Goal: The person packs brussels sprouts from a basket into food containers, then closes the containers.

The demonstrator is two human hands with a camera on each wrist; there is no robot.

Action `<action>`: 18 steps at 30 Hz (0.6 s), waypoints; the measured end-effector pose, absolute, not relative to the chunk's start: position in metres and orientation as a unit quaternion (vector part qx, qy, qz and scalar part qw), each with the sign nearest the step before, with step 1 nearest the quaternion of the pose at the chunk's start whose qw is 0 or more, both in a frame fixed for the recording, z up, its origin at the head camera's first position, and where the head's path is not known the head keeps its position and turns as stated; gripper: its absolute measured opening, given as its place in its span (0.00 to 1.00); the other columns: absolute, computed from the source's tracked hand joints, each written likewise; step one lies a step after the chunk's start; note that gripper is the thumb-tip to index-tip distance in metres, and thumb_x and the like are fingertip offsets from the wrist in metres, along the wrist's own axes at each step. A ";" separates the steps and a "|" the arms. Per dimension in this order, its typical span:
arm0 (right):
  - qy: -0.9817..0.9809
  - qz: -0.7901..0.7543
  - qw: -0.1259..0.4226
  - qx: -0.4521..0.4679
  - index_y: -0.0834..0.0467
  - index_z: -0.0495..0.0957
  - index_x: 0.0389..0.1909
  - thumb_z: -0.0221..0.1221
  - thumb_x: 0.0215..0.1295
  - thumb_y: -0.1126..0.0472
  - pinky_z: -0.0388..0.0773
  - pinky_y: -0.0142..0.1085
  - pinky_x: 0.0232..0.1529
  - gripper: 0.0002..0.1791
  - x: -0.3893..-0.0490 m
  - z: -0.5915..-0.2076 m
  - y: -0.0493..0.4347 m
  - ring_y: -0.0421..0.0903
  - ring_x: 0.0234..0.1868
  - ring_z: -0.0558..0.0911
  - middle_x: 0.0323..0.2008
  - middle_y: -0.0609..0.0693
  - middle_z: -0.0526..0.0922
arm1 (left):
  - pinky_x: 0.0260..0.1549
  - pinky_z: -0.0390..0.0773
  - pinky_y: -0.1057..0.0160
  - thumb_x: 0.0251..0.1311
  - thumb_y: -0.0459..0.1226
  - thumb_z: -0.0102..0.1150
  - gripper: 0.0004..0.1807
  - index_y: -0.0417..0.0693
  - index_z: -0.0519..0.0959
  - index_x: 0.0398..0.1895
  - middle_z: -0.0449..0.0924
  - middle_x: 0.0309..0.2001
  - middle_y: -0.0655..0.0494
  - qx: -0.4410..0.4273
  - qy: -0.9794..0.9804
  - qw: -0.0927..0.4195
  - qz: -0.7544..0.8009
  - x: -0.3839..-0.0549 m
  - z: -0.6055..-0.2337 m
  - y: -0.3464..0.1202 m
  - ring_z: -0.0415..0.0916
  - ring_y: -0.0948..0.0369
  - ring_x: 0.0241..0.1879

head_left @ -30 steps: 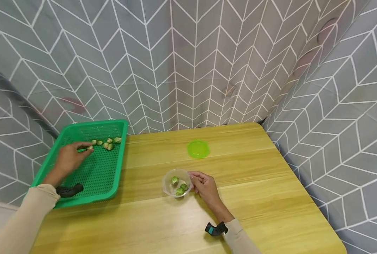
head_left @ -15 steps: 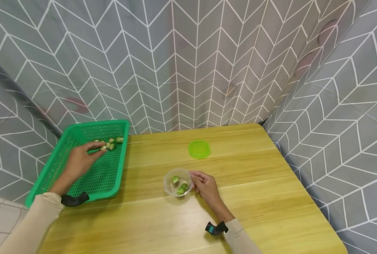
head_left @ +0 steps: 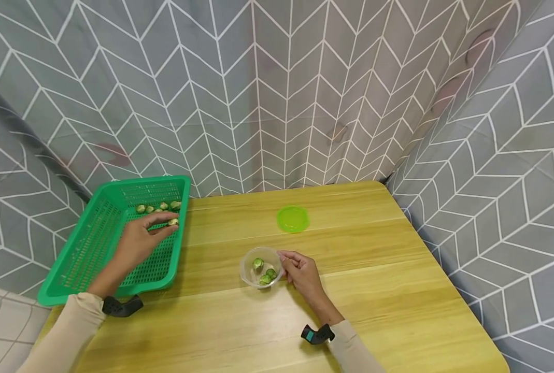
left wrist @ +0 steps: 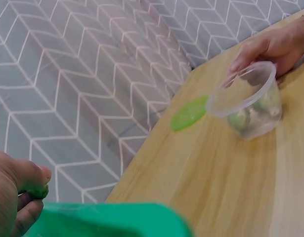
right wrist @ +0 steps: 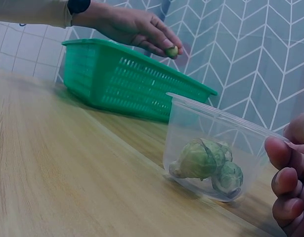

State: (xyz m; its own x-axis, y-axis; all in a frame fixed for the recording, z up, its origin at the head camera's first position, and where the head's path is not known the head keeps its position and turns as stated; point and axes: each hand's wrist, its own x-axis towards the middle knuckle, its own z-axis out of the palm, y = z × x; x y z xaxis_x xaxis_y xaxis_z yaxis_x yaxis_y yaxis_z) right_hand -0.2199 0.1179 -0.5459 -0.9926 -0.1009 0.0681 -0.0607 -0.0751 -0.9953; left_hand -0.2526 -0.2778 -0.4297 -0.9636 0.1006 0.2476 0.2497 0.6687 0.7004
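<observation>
Between thumb and fingers, my left hand [head_left: 139,239] pinches a Brussels sprout [head_left: 173,221] above the right side of the green basket [head_left: 180,246]. The right wrist view shows this sprout [right wrist: 171,51] higher than the basket's rim. My right hand [head_left: 303,275] grips the rim of a clear plastic bowl [head_left: 245,270] standing on the table. Three Brussels sprouts lie in the bowl, one [head_left: 258,264] apart from a touching pair [head_left: 267,277]. Several more sprouts [head_left: 150,209] lie along the basket's far end, partly hidden by the left hand.
Behind the bowl, a bright green lid [head_left: 293,219] lies flat on the wooden table [head_left: 374,248]. A grey patterned curtain [head_left: 277,93] hangs along the table's far edge and right side. White tiles [head_left: 6,321] show at the lower left.
Holding the sprout, my left hand has moved right across the basket towards its right rim. The right hand and the bowl have stayed in place.
</observation>
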 end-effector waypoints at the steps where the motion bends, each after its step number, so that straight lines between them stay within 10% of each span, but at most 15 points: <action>1: 0.680 -0.730 0.013 -0.060 0.64 0.84 0.51 0.61 0.73 0.61 0.64 0.24 0.14 0.13 -0.220 -0.546 0.118 0.38 0.15 0.70 0.22 0.56 0.82 | 0.39 0.81 0.77 0.67 0.46 0.65 0.21 0.51 0.82 0.61 0.79 0.62 0.48 -0.100 -0.908 0.093 -0.397 -0.251 -0.430 -0.275 0.80 0.75 0.48; 6: 0.681 -0.730 0.020 -0.058 0.65 0.84 0.52 0.60 0.73 0.62 0.63 0.24 0.13 0.13 -0.221 -0.546 0.118 0.37 0.15 0.69 0.21 0.54 0.82 | 0.35 0.84 0.71 0.67 0.44 0.65 0.19 0.54 0.82 0.60 0.79 0.62 0.48 -0.104 -0.898 0.075 -0.422 -0.247 -0.429 -0.260 0.84 0.49 0.51; 18: 0.682 -0.728 0.029 -0.060 0.67 0.83 0.53 0.58 0.73 0.65 0.63 0.24 0.13 0.13 -0.219 -0.540 0.119 0.39 0.15 0.70 0.21 0.55 0.82 | 0.43 0.86 0.66 0.66 0.47 0.66 0.20 0.54 0.82 0.59 0.82 0.58 0.51 -0.126 -0.880 0.042 -0.457 -0.240 -0.431 -0.230 0.85 0.52 0.50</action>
